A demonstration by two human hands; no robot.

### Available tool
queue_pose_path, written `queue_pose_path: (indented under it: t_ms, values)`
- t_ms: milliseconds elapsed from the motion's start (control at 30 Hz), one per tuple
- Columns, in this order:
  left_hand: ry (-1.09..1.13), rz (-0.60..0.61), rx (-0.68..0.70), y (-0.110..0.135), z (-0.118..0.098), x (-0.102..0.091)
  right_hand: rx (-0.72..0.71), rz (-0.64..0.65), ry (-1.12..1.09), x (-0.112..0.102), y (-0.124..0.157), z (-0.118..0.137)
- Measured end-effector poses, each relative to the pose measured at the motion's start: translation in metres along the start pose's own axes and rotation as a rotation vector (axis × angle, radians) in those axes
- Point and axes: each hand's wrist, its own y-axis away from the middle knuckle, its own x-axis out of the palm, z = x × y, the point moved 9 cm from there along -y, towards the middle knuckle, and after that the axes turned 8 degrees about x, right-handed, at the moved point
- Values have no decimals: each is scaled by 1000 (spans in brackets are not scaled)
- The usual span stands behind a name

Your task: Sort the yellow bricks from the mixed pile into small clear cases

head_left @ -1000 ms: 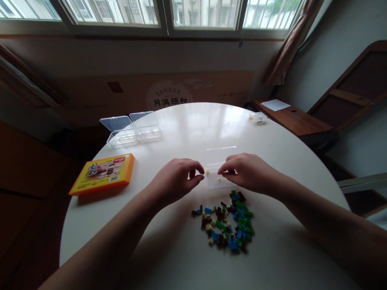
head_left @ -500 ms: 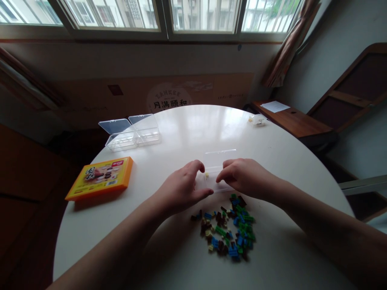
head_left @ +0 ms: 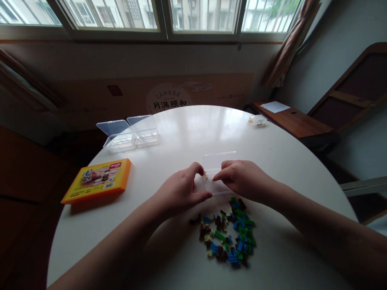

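A small clear plastic box (head_left: pixel 222 188) stands in front of me, its transparent lid (head_left: pixel 220 160) raised at the back. Inside its left end lie a few tiny pale yellow bricks (head_left: pixel 206 177). My left hand (head_left: pixel 183 187) curves around that end, forefinger and thumb against the box. From the right, my right hand (head_left: pixel 242 176) reaches over the box with fingers closed and the fingertips low inside; anything between them is hidden. Just nearer to me spreads a loose pile of small building bricks (head_left: pixel 231 241) in green, blue, brown and pale yellow.
On the white round table (head_left: pixel 169 257), an orange-yellow game box (head_left: pixel 98 181) lies at the left. Two open clear boxes (head_left: pixel 133 139) stand behind it. A small clear packet (head_left: pixel 258 120) sits at the far right, near a wooden side table (head_left: pixel 299 123) with paper on it.
My right hand's fingertips have shifted slightly left inside the box, towards the pale yellow bricks. My left hand stays around the box's left end. The view has tilted a little.
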Motion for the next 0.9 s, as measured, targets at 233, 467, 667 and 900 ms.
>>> queue_pose_path:
  t_ms: [233, 467, 667, 900]
  values:
    - [1, -25, 45, 0, -1, -1, -17, -22, 2, 4, -1, 3]
    - [-18, -44, 64, 0, -4, -3, -12, -60, -23, -1, 0, 2]
    - [-14, -32, 47, 0, -2, -1, -4, -23, 2, 5, 0, 3]
    - [-4, -44, 56, 0, -4, -3, -2, -22, 15, 6, -2, 4]
